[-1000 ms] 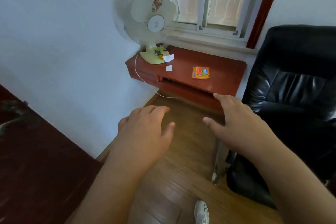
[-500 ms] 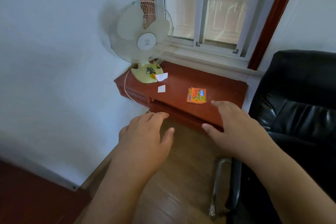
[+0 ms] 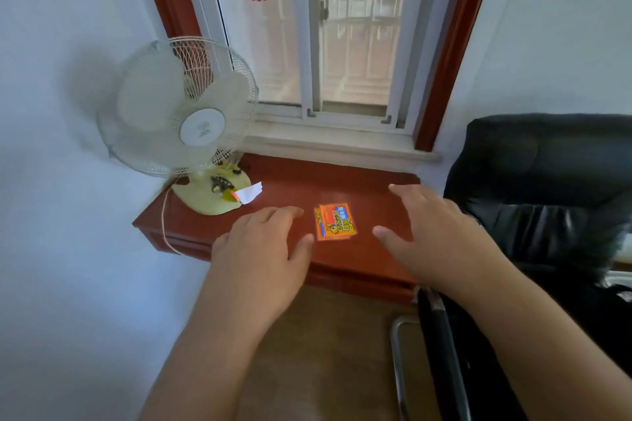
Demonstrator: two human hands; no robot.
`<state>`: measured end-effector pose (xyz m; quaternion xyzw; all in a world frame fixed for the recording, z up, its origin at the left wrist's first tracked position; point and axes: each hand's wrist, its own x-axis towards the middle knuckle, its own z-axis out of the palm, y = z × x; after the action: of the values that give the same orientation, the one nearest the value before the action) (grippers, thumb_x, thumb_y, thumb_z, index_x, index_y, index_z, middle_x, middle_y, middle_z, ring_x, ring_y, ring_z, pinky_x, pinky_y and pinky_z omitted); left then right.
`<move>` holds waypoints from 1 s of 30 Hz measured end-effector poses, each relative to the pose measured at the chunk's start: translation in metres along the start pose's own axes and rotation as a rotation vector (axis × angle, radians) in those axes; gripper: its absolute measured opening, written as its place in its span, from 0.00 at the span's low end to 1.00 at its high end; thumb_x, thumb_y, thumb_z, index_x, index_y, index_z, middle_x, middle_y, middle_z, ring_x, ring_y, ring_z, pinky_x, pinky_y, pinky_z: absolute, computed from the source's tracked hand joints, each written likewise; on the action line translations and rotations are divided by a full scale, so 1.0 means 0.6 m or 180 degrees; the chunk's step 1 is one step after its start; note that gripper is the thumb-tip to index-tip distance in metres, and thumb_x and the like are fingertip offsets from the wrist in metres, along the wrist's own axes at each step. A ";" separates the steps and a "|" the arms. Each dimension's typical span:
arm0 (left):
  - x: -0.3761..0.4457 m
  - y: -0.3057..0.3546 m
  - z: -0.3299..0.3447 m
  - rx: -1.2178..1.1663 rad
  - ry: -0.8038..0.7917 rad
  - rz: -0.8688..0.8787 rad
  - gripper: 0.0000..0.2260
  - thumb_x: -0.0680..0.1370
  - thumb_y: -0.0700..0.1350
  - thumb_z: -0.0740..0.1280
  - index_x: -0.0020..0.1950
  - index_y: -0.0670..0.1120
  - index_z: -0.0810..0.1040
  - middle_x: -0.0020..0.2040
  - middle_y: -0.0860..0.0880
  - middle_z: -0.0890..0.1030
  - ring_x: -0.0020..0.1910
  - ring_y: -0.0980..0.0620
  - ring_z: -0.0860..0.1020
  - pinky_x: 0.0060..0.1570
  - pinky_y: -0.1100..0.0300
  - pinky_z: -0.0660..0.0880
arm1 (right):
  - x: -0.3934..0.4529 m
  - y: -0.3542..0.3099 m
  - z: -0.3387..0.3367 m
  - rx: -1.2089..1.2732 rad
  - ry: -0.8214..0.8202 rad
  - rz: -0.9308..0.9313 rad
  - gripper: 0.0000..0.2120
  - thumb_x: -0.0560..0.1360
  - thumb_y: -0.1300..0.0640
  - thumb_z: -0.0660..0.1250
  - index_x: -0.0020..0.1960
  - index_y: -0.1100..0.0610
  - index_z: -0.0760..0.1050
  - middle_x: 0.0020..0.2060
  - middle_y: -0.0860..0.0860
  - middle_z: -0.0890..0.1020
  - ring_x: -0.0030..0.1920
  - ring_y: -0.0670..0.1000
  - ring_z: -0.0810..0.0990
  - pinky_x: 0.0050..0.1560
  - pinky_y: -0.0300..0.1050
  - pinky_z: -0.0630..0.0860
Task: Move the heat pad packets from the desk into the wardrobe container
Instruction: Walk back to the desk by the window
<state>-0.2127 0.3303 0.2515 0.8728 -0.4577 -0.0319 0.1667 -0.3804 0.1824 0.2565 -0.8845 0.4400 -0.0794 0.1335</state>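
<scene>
Orange heat pad packets (image 3: 335, 221) lie stacked flat on the red-brown desk (image 3: 372, 260) under the window. My left hand (image 3: 265, 249) hovers palm down just left of the stack, fingers apart, holding nothing. My right hand (image 3: 434, 232) hovers just right of the stack, fingers spread, also holding nothing. Neither hand touches the packets. The wardrobe container is out of view.
A pale table fan (image 3: 181, 123) stands on the desk's left end, with a white paper tag (image 3: 249, 193) on its base and a cord (image 3: 166, 225) hanging over the edge. A black leather chair (image 3: 547, 215) stands close on the right. The window (image 3: 325, 37) is behind.
I have come closer to the desk and the view has tilted up. Both hands have reached forward from over the floor to either side of the packets.
</scene>
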 end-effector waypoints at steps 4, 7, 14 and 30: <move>0.075 -0.037 0.008 -0.0010 -0.0066 0.0214 0.20 0.81 0.60 0.60 0.72 0.60 0.70 0.71 0.57 0.74 0.70 0.51 0.71 0.64 0.49 0.70 | 0.044 -0.021 0.024 -0.0008 -0.0004 0.0303 0.36 0.79 0.35 0.63 0.82 0.45 0.57 0.79 0.45 0.66 0.76 0.52 0.69 0.70 0.55 0.71; 0.118 -0.063 0.027 -0.0031 -0.0202 0.0311 0.20 0.81 0.61 0.61 0.72 0.60 0.70 0.70 0.58 0.74 0.70 0.52 0.71 0.65 0.49 0.70 | 0.070 -0.029 0.050 -0.0035 -0.0126 0.0475 0.37 0.78 0.34 0.63 0.82 0.46 0.56 0.79 0.46 0.66 0.76 0.53 0.70 0.69 0.56 0.72; 0.221 -0.089 0.086 -0.0154 -0.0450 0.0341 0.20 0.81 0.59 0.62 0.72 0.60 0.70 0.72 0.57 0.74 0.70 0.51 0.72 0.66 0.48 0.71 | 0.162 -0.024 0.093 0.0052 -0.0208 0.0636 0.35 0.79 0.36 0.64 0.81 0.46 0.58 0.78 0.46 0.67 0.75 0.55 0.70 0.68 0.56 0.73; 0.485 -0.135 0.368 -0.0372 -0.0795 -0.0471 0.19 0.81 0.51 0.64 0.72 0.54 0.73 0.68 0.51 0.77 0.67 0.48 0.76 0.65 0.48 0.74 | 0.473 0.093 0.290 0.0535 -0.0959 0.0548 0.26 0.79 0.45 0.66 0.76 0.49 0.67 0.73 0.51 0.73 0.69 0.56 0.76 0.64 0.55 0.76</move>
<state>-0.0264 0.0792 0.0458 0.8822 -0.4067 -0.1789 0.1562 -0.2074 -0.0480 0.0804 -0.8312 0.4808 0.0292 0.2776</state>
